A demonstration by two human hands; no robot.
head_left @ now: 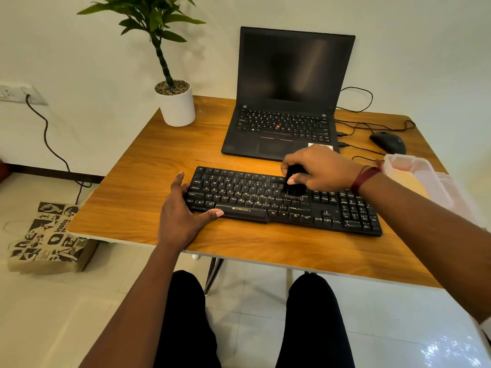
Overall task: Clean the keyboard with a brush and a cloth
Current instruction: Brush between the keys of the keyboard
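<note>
My right hand (pixel 318 168) grips a small black brush (pixel 293 185), bristles on the middle keys of the black plastic keyboard (pixel 239 193); my left hand (pixel 180 216), fingers straight, braces its left end.

Counting one table (pixel 138 181); counting on it one keyboard (pixel 239 193), one laptop (pixel 289 75), one mouse (pixel 388 142), one potted plant (pixel 176 104) and one clear plastic container (pixel 425 173); tallying one brush (pixel 294 188); tallying two hands, one left hand (pixel 180 213) and one right hand (pixel 318 168), and one red wristband (pixel 365 179); noting two legs (pixel 186 309) in dark trousers; noting on the floor one printed paper bag (pixel 50 237); finding on the wall one socket plate (pixel 16 94) with one cord (pixel 46 134) hanging from it; failing to number the thin dark cables (pixel 356 126) beside the laptop, lying too tangled for a sure count
</note>
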